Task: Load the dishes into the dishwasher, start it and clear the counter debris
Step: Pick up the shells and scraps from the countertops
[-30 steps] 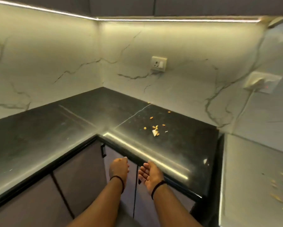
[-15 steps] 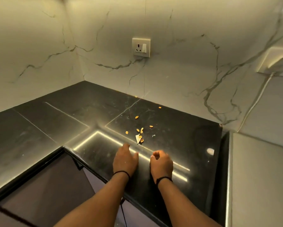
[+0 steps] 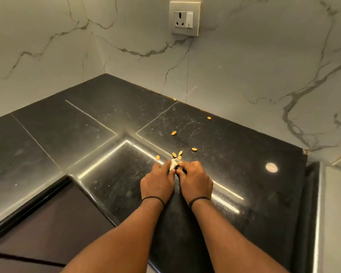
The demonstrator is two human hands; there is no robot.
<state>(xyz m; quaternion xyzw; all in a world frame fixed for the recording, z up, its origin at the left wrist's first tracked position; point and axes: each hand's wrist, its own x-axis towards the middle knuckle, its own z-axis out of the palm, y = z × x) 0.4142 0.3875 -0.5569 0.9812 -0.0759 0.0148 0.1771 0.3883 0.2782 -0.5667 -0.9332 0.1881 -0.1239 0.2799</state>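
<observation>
Debris on the counter (image 3: 234, 154): small orange-yellow seeds (image 3: 180, 153), scattered loosely on the dark polished stone, plus one white scrap (image 3: 173, 164) lying at your fingertips. Nearest seeds sit just beyond both hands; one (image 3: 173, 133) lies farther back, one (image 3: 194, 149) off to the right, another (image 3: 209, 118) close to the marble backsplash (image 3: 244, 75).

Your left hand (image 3: 157, 182) and right hand (image 3: 195, 181) rest knuckles-up, side by side, fingertips converging on the white scrap. Left fingers touch it; right fingers are curled around it, with something small and dark beneath them. Whether either hand has closed on anything, cannot tell: the fingertips hide the contact.

Handling judgement: seeds look light, hard and smooth, likely to skid on the glossy surface under a pinch. Sweeping them together with a cupped hand toward the counter edge probably beats picking one by one. The white scrap looks thin and flat; take it by an edge. No dishwasher or dishes in view. A wall socket (image 3: 184, 17) sits well above, clear of the work.
</observation>
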